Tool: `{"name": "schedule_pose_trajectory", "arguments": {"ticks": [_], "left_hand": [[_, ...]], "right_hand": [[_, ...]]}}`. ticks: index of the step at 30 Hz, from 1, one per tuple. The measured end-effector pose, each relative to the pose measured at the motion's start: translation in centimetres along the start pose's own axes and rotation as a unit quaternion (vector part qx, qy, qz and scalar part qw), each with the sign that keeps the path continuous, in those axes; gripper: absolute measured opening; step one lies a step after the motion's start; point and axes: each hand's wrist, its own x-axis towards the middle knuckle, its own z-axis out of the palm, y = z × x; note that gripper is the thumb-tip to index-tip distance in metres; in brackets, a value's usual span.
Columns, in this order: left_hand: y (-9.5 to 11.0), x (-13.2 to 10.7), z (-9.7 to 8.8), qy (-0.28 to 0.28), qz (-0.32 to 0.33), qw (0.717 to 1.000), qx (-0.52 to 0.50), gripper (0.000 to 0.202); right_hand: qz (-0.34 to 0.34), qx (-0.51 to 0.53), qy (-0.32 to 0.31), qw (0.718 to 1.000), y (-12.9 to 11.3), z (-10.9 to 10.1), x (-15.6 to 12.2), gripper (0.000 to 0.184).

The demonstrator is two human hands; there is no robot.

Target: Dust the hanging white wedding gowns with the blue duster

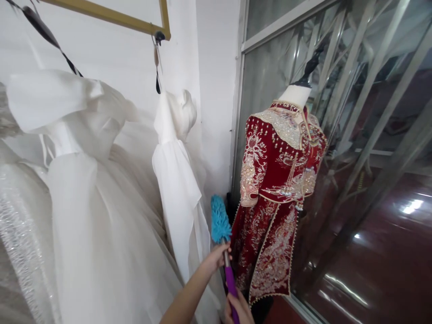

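Observation:
A duster with a fluffy teal head (219,220) and a purple handle (231,283) points upward at the bottom centre. My left hand (218,255) is closed round its shaft just below the head. My right hand (239,308) grips the purple handle lower down, at the frame's bottom edge. The duster head sits between a white gown (180,180) and a red embroidered dress (275,198) on a mannequin (297,93).
Several white gowns (84,193) hang on the left from a gold rail (114,17) against a white wall. A glass window with a metal frame (354,135) fills the right side, behind the mannequin. Dark red floor shows beyond the glass.

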Motion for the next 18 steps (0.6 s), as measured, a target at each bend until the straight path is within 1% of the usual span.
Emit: {"name": "schedule_pose_trajectory", "arguments": {"ticks": [1, 2, 5, 7, 9, 11, 13, 15, 16, 18], "left_hand": [[2.3, -0.6, 1.1, -0.015, 0.027, 1.000, -0.003, 0.042], [4.6, -1.3, 2.1, -0.027, 0.056, 0.998, -0.002, 0.044], [10.8, -3.6, 4.3, -0.059, 0.135, 0.989, 0.020, 0.045], [13.9, -4.8, 5.0, -0.067, 0.178, 0.981, 0.033, 0.045], [15.8, -5.4, 5.2, -0.062, 0.212, 0.975, 0.036, 0.044], [16.7, -5.4, 4.8, -0.044, 0.228, 0.972, 0.027, 0.043], [16.2, -4.9, 3.7, -0.018, 0.222, 0.975, 0.015, 0.042], [14.6, -4.0, 2.1, 0.006, 0.201, 0.980, 0.005, 0.043], [13.4, -3.4, 1.2, 0.019, 0.186, 0.982, 0.005, 0.043], [10.3, -2.2, -0.9, 0.047, 0.152, 0.987, 0.011, 0.043]], "right_hand": [[-0.022, -0.005, 0.006, 1.000, -1.4, 0.8, -0.1, 0.057], [-0.054, -0.020, 0.003, 0.998, -2.9, 1.7, -0.4, 0.055], [-0.102, -0.067, -0.019, 0.992, -7.3, 4.2, -1.1, 0.052], [-0.118, -0.077, -0.041, 0.989, -9.7, 5.6, -1.3, 0.049], [-0.119, -0.066, -0.071, 0.988, -11.2, 6.6, -1.1, 0.047], [-0.109, -0.045, -0.104, 0.988, -11.9, 7.1, -0.6, 0.043], [-0.096, -0.030, -0.127, 0.987, -11.5, 7.1, 0.2, 0.040], [-0.078, -0.026, -0.128, 0.988, -10.2, 6.7, 1.2, 0.041], [-0.067, -0.026, -0.122, 0.990, -9.2, 6.3, 1.6, 0.043], [-0.043, -0.030, -0.098, 0.994, -6.8, 5.2, 2.2, 0.045]]}}
